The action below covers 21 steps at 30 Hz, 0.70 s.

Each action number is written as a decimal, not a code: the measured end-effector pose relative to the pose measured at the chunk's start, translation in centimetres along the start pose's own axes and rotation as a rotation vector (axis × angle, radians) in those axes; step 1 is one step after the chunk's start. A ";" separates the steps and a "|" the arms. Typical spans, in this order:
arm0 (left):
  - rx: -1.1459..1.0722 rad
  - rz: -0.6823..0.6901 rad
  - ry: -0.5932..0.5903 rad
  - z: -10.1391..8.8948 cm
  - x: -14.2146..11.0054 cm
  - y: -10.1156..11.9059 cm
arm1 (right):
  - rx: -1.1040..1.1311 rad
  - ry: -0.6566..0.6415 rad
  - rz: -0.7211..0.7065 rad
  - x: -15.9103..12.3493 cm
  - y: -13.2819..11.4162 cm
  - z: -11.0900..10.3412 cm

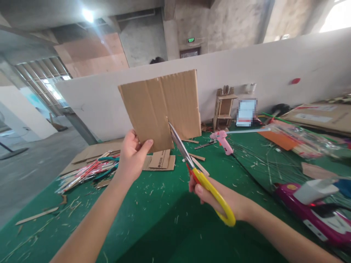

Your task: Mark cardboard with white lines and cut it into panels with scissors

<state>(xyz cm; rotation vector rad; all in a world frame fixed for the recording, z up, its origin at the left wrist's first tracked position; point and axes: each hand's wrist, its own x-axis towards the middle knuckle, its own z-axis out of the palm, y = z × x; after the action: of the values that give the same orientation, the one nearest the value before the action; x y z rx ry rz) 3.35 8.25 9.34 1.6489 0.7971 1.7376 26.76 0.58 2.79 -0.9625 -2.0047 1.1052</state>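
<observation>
My left hand (pixel 133 155) pinches the lower left corner of a brown cardboard sheet (pixel 161 106), holding it upright above the table. A cut runs up from the sheet's bottom edge to about its middle. My right hand (pixel 210 193) grips a pair of scissors (pixel 181 146) with yellow and red handles. Their blades lie along the cut, tips near its upper end, and look nearly closed. Part of the handle hides some of my right fingers.
On the green table (pixel 159 215) lie a pink glue gun (pixel 223 141), teal-handled pliers (pixel 106 168), wrapped sticks (pixel 82 173) and cardboard scraps (pixel 161 160). A small cardboard shelf (pixel 223 109) stands at the back before a white partition (pixel 274 65). A purple power strip (pixel 304 212) sits at right.
</observation>
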 end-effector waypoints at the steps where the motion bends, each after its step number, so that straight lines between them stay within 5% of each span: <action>1: -0.017 -0.040 -0.016 0.1 -0.1 0.2 | -0.006 -0.003 0.013 0.0 0.0 0.2; 6: -0.135 -0.180 -0.009 1.0 -0.4 0.6 | -0.024 -0.028 0.095 0.1 -1.4 0.5; 11: -0.203 -0.109 0.310 -1.0 1.3 0.3 | -0.133 0.010 0.230 0.4 -2.5 0.3; 15: -0.201 0.013 0.578 -4.7 3.3 1.3 | -0.526 0.045 0.248 0.6 -1.7 0.9; 18: -0.166 0.017 0.548 -5.6 3.7 1.9 | -0.765 0.113 0.132 0.9 -1.2 1.4; 21: -0.160 -0.040 0.471 -4.7 3.5 1.8 | -0.738 0.105 0.088 1.5 -1.0 0.4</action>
<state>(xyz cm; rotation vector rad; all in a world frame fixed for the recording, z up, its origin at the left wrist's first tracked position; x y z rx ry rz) -1.50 9.72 12.76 1.1231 0.8625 2.1330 25.35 1.25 3.75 -1.4391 -2.3337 0.3138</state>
